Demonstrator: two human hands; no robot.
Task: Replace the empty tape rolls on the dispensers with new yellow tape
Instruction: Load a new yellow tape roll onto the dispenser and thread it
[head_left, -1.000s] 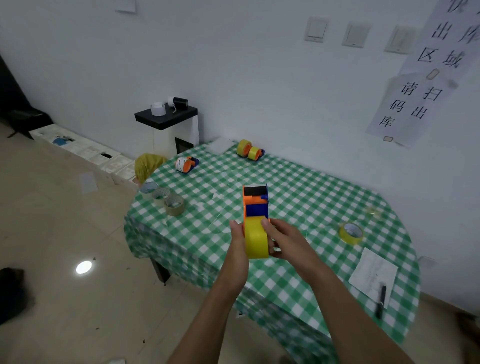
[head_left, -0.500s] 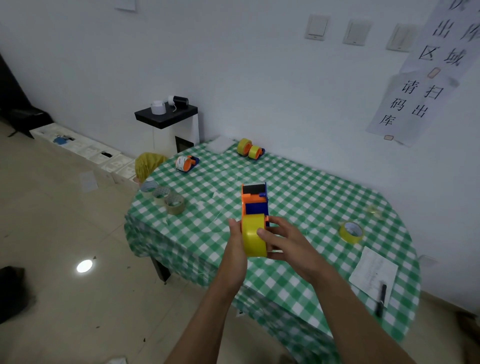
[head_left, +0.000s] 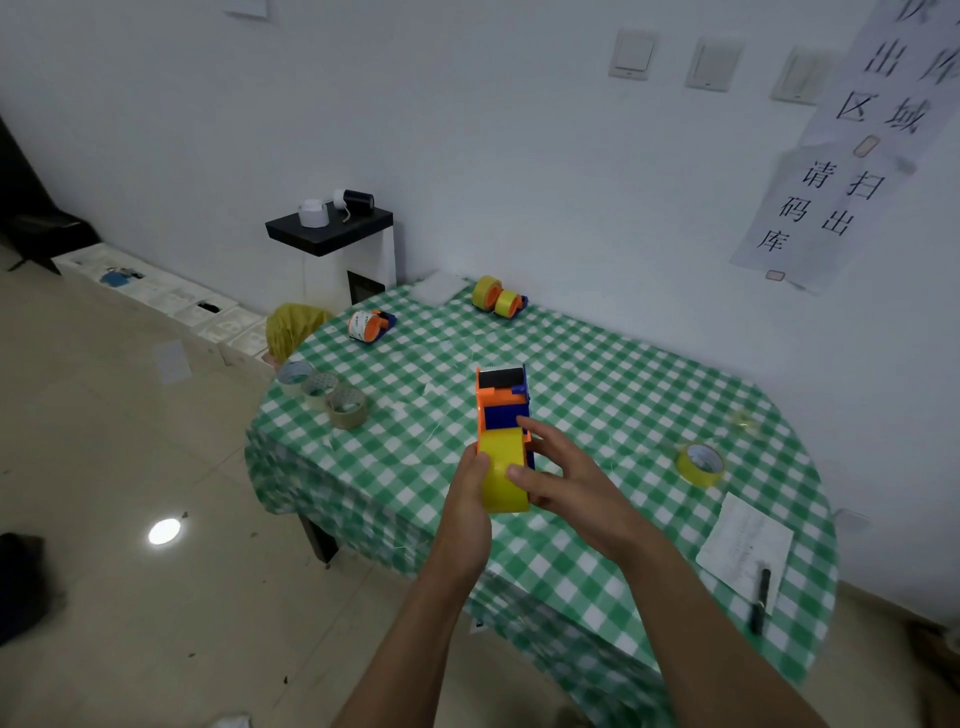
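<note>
1. Above the near table (head_left: 597, 551) edge, both hands hold the loaded dispenser (head_left: 503, 410): the left hand (head_left: 467, 493) grips the yellow tape roll (head_left: 500, 462) by its side, and the right hand (head_left: 569, 480) curls round its other side.
2. Seating the roll seems to be the step in hand. Next, the tape end likely needs threading forward to the black roller (head_left: 501, 378).
3. Farther back, a spare yellow roll (head_left: 700, 464) and another dispenser (head_left: 370, 326) wait.

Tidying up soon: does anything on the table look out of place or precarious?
The black pen lies on the paper sheet close to the table's near edge; it could roll off.
</note>
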